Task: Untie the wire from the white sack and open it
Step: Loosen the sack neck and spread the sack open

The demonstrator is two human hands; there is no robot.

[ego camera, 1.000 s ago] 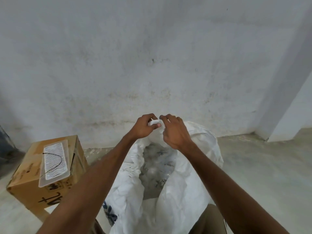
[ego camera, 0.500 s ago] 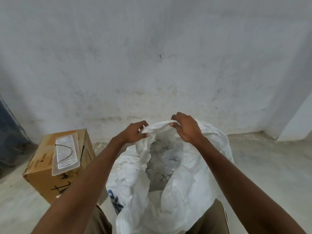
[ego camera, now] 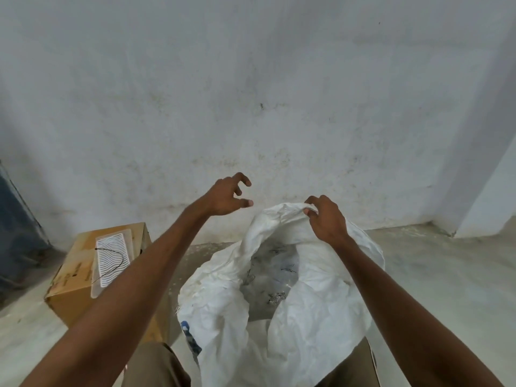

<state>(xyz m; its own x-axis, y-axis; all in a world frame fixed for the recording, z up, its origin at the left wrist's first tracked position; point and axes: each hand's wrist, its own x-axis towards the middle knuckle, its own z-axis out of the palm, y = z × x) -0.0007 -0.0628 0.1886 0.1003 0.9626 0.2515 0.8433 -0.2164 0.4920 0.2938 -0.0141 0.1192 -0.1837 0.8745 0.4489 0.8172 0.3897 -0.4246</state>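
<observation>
Stained grey wall (ego camera: 251,93) and concrete floor (ego camera: 432,275) are framing the scene. White sack (ego camera: 307,317), crumpled, is standing on the floor between your knees, mouth already gaping; no wire is binding it, so only widening is remaining. Your right hand (ego camera: 326,219) is gripping the far rim. Your left hand (ego camera: 226,196) is hovering beside it, fingers loosely curled, holding nothing.

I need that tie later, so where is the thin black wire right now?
In the head view, the thin black wire lies curved on the clear plastic packet atop the brown cardboard box, left of the white woven sack.
</observation>
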